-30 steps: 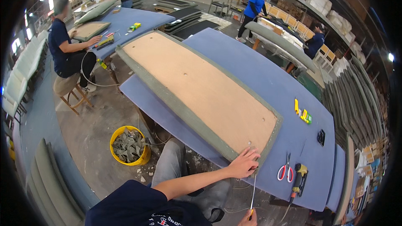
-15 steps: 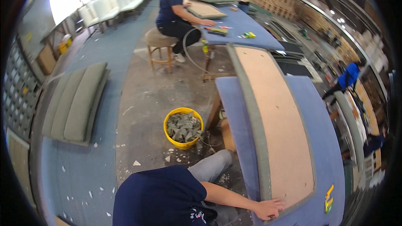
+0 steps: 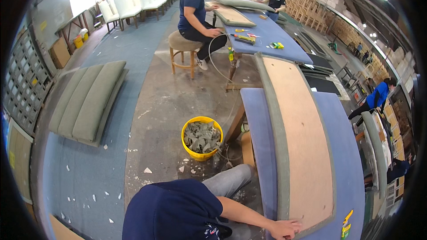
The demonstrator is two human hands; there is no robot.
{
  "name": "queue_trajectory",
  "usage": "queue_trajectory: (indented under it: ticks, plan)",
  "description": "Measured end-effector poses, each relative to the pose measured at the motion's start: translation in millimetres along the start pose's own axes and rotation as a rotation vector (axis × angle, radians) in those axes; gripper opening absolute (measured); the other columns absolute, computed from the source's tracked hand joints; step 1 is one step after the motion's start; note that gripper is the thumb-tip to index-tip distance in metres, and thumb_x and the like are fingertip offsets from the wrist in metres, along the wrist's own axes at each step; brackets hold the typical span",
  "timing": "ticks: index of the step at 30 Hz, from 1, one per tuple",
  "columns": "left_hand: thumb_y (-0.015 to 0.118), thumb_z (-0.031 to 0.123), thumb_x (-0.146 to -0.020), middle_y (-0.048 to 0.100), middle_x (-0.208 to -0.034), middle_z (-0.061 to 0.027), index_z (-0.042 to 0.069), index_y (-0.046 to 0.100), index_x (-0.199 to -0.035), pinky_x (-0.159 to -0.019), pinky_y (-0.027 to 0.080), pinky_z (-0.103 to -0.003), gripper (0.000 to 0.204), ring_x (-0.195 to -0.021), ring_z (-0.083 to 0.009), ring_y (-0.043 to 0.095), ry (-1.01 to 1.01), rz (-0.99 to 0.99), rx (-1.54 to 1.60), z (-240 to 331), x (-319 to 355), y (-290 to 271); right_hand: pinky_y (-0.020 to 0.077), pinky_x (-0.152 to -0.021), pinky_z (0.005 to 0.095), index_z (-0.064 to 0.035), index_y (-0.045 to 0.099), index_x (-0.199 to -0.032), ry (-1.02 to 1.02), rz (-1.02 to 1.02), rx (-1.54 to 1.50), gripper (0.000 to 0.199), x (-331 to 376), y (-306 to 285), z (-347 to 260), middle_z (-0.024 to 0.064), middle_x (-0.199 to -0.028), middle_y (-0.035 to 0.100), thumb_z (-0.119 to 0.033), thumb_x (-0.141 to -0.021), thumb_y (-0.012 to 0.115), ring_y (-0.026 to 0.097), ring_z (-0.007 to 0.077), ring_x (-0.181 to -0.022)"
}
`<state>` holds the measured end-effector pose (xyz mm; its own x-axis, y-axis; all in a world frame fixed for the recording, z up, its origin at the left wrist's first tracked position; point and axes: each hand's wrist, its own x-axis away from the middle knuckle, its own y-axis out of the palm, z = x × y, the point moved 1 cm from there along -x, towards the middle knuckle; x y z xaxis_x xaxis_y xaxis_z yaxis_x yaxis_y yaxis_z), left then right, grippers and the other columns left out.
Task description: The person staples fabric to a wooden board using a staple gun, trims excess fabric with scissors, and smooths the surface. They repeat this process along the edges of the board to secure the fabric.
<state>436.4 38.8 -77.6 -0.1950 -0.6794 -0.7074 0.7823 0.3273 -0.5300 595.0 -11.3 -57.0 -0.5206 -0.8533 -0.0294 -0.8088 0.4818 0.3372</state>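
Since a second ago the head has swung left, bringing the yellow bucket (image 3: 202, 138) and grey cushions (image 3: 86, 102) into view. The left hand (image 3: 284, 230) lies flat, fingers (image 3: 294, 225) spread and gripping nothing, on the near end of the long panel (image 3: 300, 138); the plywood face stretches away beyond the fingertips, over the blue table (image 3: 351, 169). The right hand is out of sight

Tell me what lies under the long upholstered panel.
The panel, board side up with grey fabric wrapped over its edges, lies on a blue-covered table. One hand rests at its near corner. The padded face underneath is hidden.
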Motion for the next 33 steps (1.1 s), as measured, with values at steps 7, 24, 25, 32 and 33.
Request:
queue_trajectory:
  ticks: [7, 24, 25, 32, 33]
  plan:
    - [0.074, 0.012, -0.068, 0.053, -0.134, -0.0231, 0.008, 0.059, -0.067, -0.124, 0.015, -0.063, 0.016, -0.149, -0.0431, 0.029, -0.143, -0.187, 0.279, 15, -9, -19, 0.0501, -0.092, 0.0519, 0.0038, 0.065, -0.124, -0.789, 0.127, 1.094, 0.046, -36, 41, -17, 0.0271, -0.114, 0.066, -0.036, -0.102, 0.062, 0.062, 0.0451, -0.103]
    - [0.066, 0.016, -0.08, 0.063, -0.075, -0.011, 0.002, 0.062, -0.088, -0.082, 0.048, -0.042, 0.017, -0.081, -0.0301, 0.067, -0.126, -0.363, -0.153, 72, -27, -19, 0.0486, -0.105, 0.0445, 0.0014, 0.061, -0.134, 0.108, 0.059, -0.231, 0.044, -56, 35, 50, 0.0195, -0.13, 0.065, -0.03, -0.106, 0.047, 0.061, 0.031, -0.121]
    - [0.065, 0.018, -0.083, 0.066, -0.078, -0.0136, 0.002, 0.064, -0.092, -0.085, 0.048, -0.045, 0.019, -0.083, -0.0317, 0.069, -0.175, -0.41, -0.095, 73, -30, -19, 0.0488, -0.105, 0.0443, 0.0014, 0.061, -0.134, 0.098, 0.069, -0.212, 0.044, -57, 29, 49, 0.0193, -0.129, 0.065, -0.03, -0.106, 0.047, 0.061, 0.0307, -0.121]
    - [0.07, 0.009, -0.074, 0.07, -0.074, -0.0224, -0.007, 0.068, -0.086, -0.057, 0.055, -0.049, 0.02, -0.07, -0.0385, 0.072, 0.28, -0.572, -0.342, 66, -52, -15, 0.0504, -0.102, 0.0426, 0.0015, 0.062, -0.131, 0.047, 0.049, -0.06, 0.04, -46, 22, 47, 0.0179, -0.126, 0.066, -0.027, -0.106, 0.051, 0.062, 0.0286, -0.117]
    - [0.071, 0.009, -0.073, 0.071, -0.075, -0.0229, -0.007, 0.07, -0.083, -0.058, 0.055, -0.048, 0.019, -0.072, -0.0386, 0.072, 0.229, -0.62, -0.081, 49, -51, -9, 0.0507, -0.101, 0.0424, 0.0015, 0.062, -0.131, 0.041, 0.041, -0.047, 0.04, -42, 24, 48, 0.0177, -0.126, 0.066, -0.027, -0.106, 0.051, 0.063, 0.0283, -0.117]
